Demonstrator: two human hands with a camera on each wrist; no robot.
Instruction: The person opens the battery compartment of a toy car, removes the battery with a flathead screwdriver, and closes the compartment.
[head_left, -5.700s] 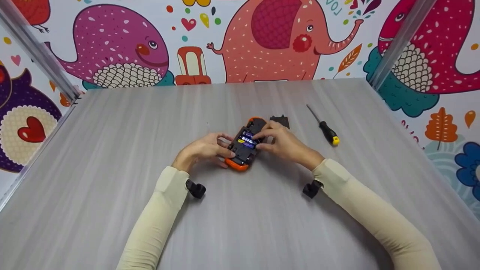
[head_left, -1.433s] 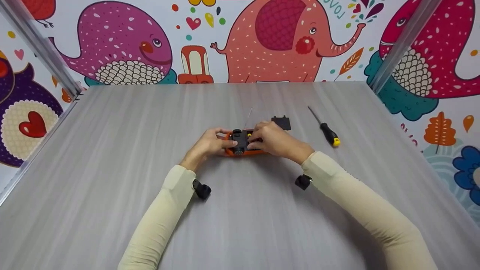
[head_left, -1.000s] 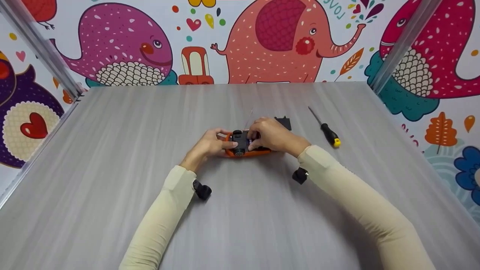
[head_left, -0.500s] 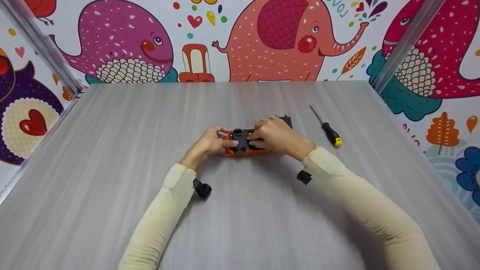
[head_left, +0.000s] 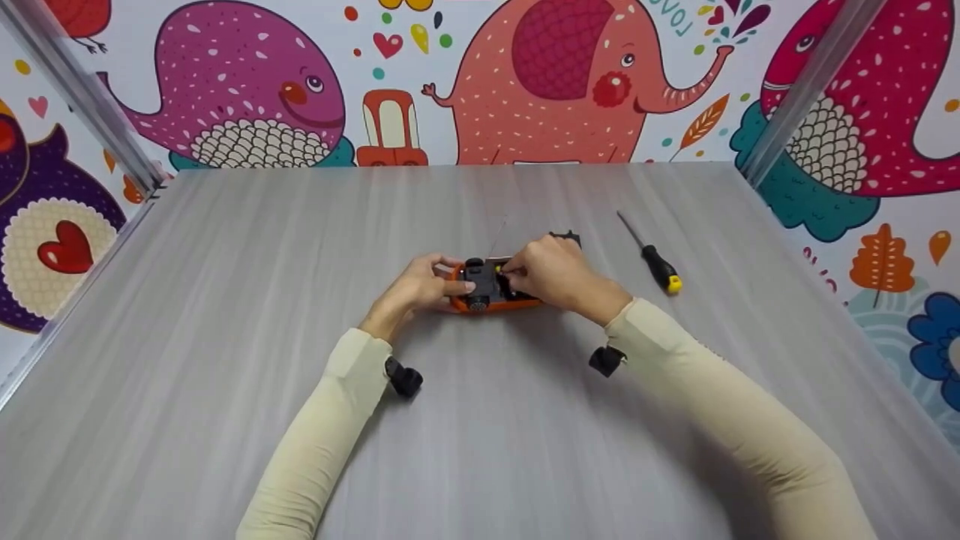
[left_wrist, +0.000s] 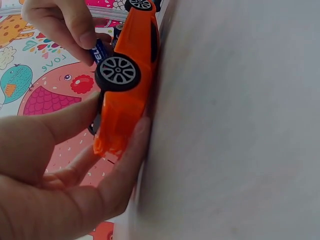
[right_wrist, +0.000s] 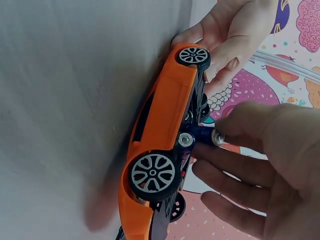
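An orange toy car (head_left: 495, 306) lies upside down on the table, its black underside and wheels facing up. My left hand (head_left: 416, 285) grips one end of it, thumb on the underside and fingers along the body. Over the open battery compartment, my right hand (head_left: 559, 271) pinches a blue battery (right_wrist: 206, 135) between thumb and forefinger. In the right wrist view that battery juts out from the underside, tilted, while another battery (right_wrist: 186, 140) shows its end beside it. From the head view my right fingers cover most of the compartment.
A dark battery cover (head_left: 568, 238) lies just behind my right hand, partly hidden by it. Farther right is a screwdriver (head_left: 660, 268) with a black and yellow handle. The car's thin antenna (head_left: 499, 236) points toward the back, where a printed wall rises behind the table.
Since the oldest frame the car has turned from slanted to sideways, and batteries seen seated there are disturbed. Over the last second my right hand shifts slightly about the compartment; my left stays put.
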